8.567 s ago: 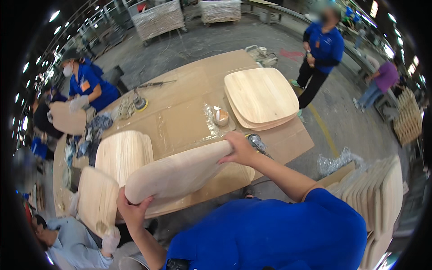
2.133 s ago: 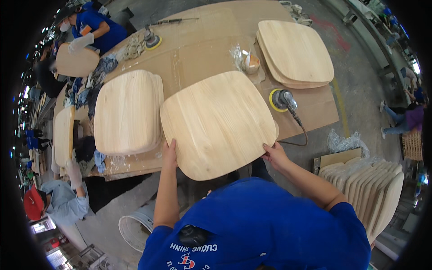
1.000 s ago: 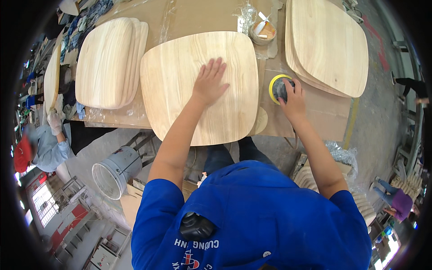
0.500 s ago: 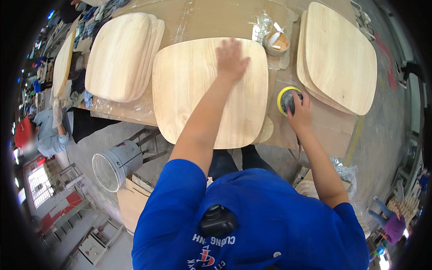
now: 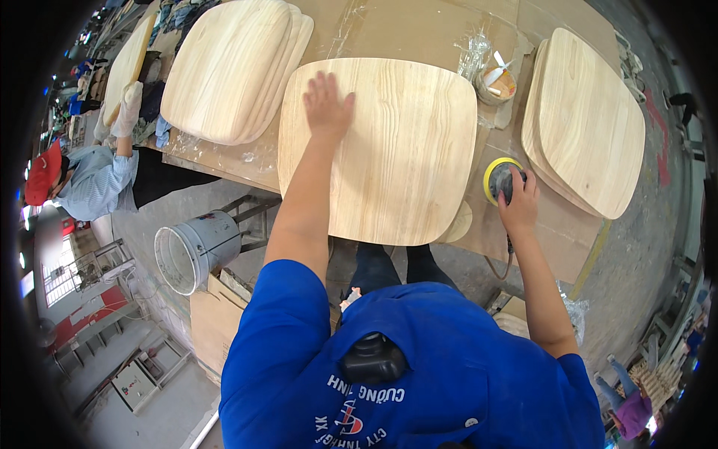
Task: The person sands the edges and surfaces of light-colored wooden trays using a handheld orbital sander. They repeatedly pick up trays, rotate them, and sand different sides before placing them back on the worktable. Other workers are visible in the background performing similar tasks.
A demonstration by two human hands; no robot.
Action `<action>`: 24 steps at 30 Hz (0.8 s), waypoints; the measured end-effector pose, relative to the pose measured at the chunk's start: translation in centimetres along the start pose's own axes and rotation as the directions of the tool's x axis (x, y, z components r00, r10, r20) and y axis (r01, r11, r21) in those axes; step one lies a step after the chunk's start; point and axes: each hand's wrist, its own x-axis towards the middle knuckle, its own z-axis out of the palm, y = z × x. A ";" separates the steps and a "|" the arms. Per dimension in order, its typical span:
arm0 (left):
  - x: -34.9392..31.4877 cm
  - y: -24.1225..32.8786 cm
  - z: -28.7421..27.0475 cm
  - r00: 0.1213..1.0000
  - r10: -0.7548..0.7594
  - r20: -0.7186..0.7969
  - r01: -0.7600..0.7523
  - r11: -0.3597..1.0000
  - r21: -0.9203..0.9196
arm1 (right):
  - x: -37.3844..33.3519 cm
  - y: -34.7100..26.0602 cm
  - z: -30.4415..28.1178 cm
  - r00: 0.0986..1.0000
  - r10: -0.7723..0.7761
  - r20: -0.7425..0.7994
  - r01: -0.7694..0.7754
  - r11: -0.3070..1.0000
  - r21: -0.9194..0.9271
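A pale wooden board (image 5: 404, 150) with rounded corners lies in front of me at the table's near edge. My left hand (image 5: 327, 111) rests on its upper left part, palm down and fingers spread. To the right of the board, my right hand (image 5: 520, 203) is wrapped over a round power sander (image 5: 502, 181) with a yellow pad rim and a dark body. The sander sits on the cardboard-covered table, and its cord trails toward the near edge. Part of a small round pale disc (image 5: 460, 222) shows beside the board's lower right corner.
Stacks of similar boards stand left (image 5: 224, 71) and right (image 5: 594, 123). Behind the sander is a tub (image 5: 497, 88) with a white-handled tool. A white bucket (image 5: 196, 251) stands below the table. At far left, a co-worker in a red cap (image 5: 46, 172) holds another board (image 5: 129, 67).
My left hand has slid from the board's upper right part to its upper left. The right hand stays on the sander. The whole view has shifted slightly.
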 end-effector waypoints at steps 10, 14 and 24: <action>-8.2 2.1 -0.9 0.910 -0.413 -0.045 0.415 0.909 0.039 | -0.1 0.1 0.3 0.999 -0.017 -0.034 0.017 1.000 -0.002; -10.1 6.4 -0.9 0.941 -0.334 0.046 0.336 0.942 -0.018 | 0.0 0.0 0.4 1.000 0.010 -0.008 -0.010 1.000 -0.007; -14.9 6.1 -2.5 0.968 -0.087 0.236 0.134 0.972 -0.193 | 0.3 1.0 0.7 0.997 0.019 -0.071 -0.004 0.979 0.205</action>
